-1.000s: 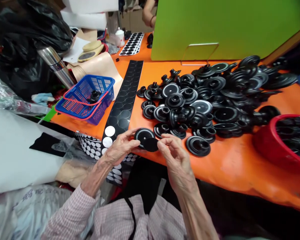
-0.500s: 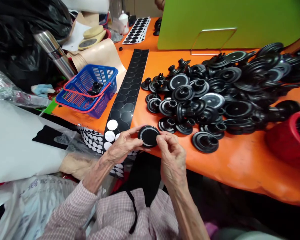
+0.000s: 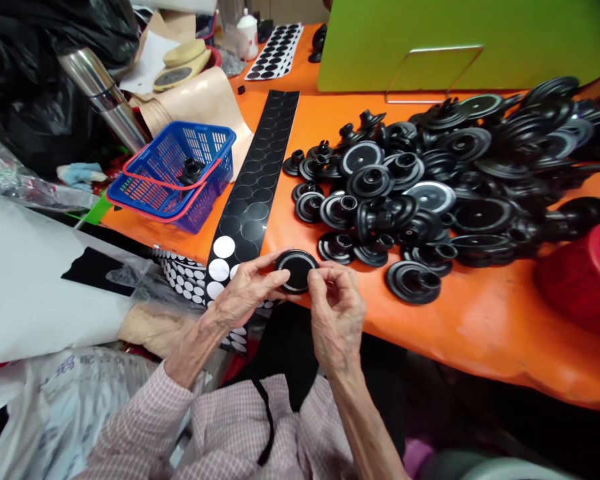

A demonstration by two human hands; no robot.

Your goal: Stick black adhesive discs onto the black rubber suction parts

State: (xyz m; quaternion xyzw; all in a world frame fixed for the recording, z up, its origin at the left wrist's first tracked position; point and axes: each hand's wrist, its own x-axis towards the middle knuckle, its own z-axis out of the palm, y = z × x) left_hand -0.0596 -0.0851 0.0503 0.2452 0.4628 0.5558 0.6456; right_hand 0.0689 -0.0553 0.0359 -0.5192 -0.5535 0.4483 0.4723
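Observation:
At the near edge of the table, my left hand (image 3: 250, 288) grips a round black plastic base (image 3: 296, 272) with a pale ring around its dark flat face. The left thumb lies over the left side of that face. My right hand (image 3: 336, 308) is closed at the base's right rim, its thumb pressing the edge of the face. The underside of the base is hidden by the fingers. Just left of it runs a long strip of round black stickers (image 3: 253, 175), with white backing circles (image 3: 224, 247) bared at its near end. A pile of similar black bases (image 3: 375, 181) lies to the right.
A blue basket (image 3: 213, 140) with a red handle holds a black part. A green board (image 3: 460, 33) stands behind the pile, and a red tub (image 3: 570, 283) is at far right. A steel flask (image 3: 103, 100), a white bottle (image 3: 249, 33) and another sticker sheet (image 3: 275, 53) are farther back.
Both thumbs have shifted inward over the face of the base, and my right hand has moved slightly left. The base stays in nearly the same place.

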